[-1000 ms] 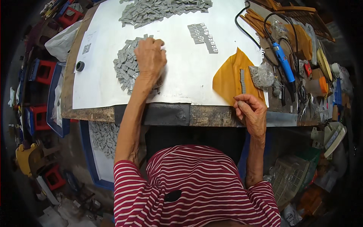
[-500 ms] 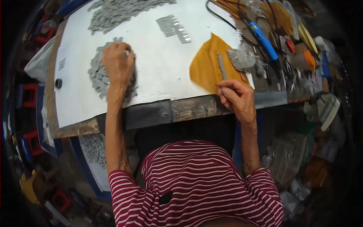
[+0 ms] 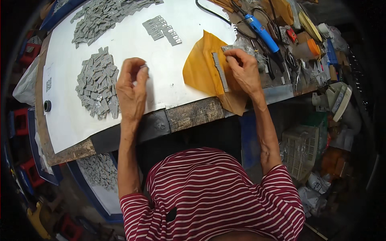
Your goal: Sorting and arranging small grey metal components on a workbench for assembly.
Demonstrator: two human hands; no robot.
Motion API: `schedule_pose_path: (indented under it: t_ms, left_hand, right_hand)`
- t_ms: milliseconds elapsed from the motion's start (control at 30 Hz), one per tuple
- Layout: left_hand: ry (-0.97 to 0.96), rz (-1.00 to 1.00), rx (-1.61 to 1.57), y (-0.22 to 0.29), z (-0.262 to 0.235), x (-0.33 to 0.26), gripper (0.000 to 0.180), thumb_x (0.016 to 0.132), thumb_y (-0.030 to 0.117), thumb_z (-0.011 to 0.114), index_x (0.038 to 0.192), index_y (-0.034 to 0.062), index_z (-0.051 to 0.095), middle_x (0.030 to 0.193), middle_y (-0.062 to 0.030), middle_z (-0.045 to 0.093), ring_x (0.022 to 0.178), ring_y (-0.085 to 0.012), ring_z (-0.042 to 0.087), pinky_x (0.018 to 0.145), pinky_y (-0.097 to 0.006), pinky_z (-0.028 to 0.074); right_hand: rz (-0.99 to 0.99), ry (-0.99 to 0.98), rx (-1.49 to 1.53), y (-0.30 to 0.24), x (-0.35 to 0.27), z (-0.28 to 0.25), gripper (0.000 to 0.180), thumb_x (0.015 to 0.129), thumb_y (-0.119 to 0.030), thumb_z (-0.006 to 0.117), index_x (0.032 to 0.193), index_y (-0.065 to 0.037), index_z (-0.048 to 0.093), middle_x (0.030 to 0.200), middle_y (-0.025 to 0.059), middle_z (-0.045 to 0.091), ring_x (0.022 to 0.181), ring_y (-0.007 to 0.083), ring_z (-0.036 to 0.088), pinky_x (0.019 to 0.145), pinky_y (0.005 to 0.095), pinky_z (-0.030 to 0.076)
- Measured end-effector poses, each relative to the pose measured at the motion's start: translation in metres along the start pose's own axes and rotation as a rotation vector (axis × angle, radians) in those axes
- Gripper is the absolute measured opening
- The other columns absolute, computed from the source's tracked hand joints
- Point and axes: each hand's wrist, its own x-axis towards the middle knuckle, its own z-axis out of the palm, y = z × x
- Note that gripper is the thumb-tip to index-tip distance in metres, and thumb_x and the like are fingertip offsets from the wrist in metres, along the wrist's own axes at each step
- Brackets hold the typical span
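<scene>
My left hand hovers over the white sheet, right of a heap of small flat grey pieces. Its thumb and fingers pinch a small grey piece, of which only a sliver shows. My right hand is over the mustard-yellow cloth, its thumb and forefinger drawn together beside a clear plastic bag with tiny metal bits. What those fingertips hold, if anything, is too small to make out. A narrow row of grey pieces lies on the cloth.
A bigger pile of grey pieces lies at the far left; several lie in neat rows. A blue corded tool rests at the right among cables and clutter. A small dark ring sits by the left edge.
My left hand has come off the grey heap and moved right with a small piece. My right hand has moved farther over the cloth to the bag of metal bits. The view has shifted.
</scene>
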Motion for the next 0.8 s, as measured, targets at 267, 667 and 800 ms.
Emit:
schedule_pose_path:
  t_ms: [267, 667, 800]
  left_hand:
    - [-0.111, -0.216, -0.335, 0.006, 0.026, -0.022, 0.013, 0.085, 0.006, 0.055, 0.096, 0.0, 0.054, 0.072, -0.0008, 0.051, 0.058, -0.0037, 0.049, 0.05, -0.017, 0.041]
    - [-0.195, -0.364, -0.546, -0.004, 0.021, -0.018, 0.021, 0.08, 0.0, 0.055, 0.101, -0.0055, 0.054, 0.081, -0.0049, 0.056, 0.062, -0.0052, 0.052, 0.058, -0.017, 0.044]
    - [-0.212, -0.391, -0.584, -0.004, 0.02, -0.017, 0.022, 0.079, 0.001, 0.055, 0.1, -0.0071, 0.054, 0.081, -0.0076, 0.059, 0.065, -0.0077, 0.056, 0.063, -0.019, 0.045]
  right_hand:
    - [-0.463, -0.017, -0.501, 0.012, 0.028, 0.019, 0.01, 0.079, -0.001, 0.055, 0.088, 0.0, 0.058, 0.08, 0.013, 0.055, 0.069, 0.0276, 0.058, 0.059, 0.0337, 0.045]
    - [-0.629, -0.223, -0.739, 0.013, 0.039, 0.017, 0.01, 0.075, 0.004, 0.051, 0.085, 0.001, 0.051, 0.079, 0.0155, 0.053, 0.068, 0.0357, 0.056, 0.057, 0.0406, 0.046]
    - [-0.692, -0.266, -0.764, 0.013, 0.045, 0.018, 0.003, 0.074, 0.003, 0.048, 0.076, 0.001, 0.046, 0.075, 0.0172, 0.05, 0.065, 0.0366, 0.055, 0.055, 0.0418, 0.046]
